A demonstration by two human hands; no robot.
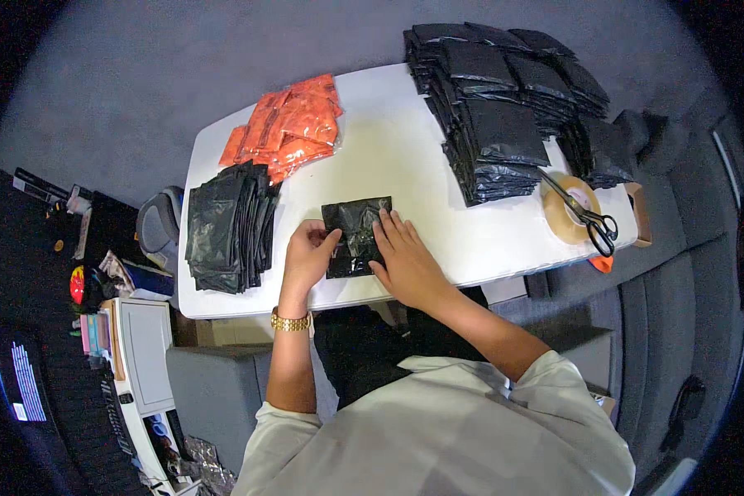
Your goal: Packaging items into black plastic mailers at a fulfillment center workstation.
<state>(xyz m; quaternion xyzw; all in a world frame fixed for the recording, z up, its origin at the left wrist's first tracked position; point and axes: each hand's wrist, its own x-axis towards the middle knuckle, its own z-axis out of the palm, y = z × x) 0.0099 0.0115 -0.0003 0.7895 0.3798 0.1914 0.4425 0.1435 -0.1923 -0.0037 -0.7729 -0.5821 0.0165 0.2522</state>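
A folded black plastic packet (351,231) lies flat on the white table (388,132), near its front edge. Its surface is shiny and creased. My left hand (306,256) is at the packet's left edge, fingers curled and thumb on top, pinching that edge. Across the right side of the packet my right hand (407,258) rests flat, fingers stretched out. To the left stands a leaning stack of similar black packets (227,227). Behind that stack lie orange packets in clear wrapping (285,124).
Tall piles of black packets (504,128) cover the table's far right. Beside them, a roll of clear tape (564,219) lies under black-handled scissors (591,223) at the right end. A grey sofa (661,289) stands right of the table, a grey chair (159,223) left.
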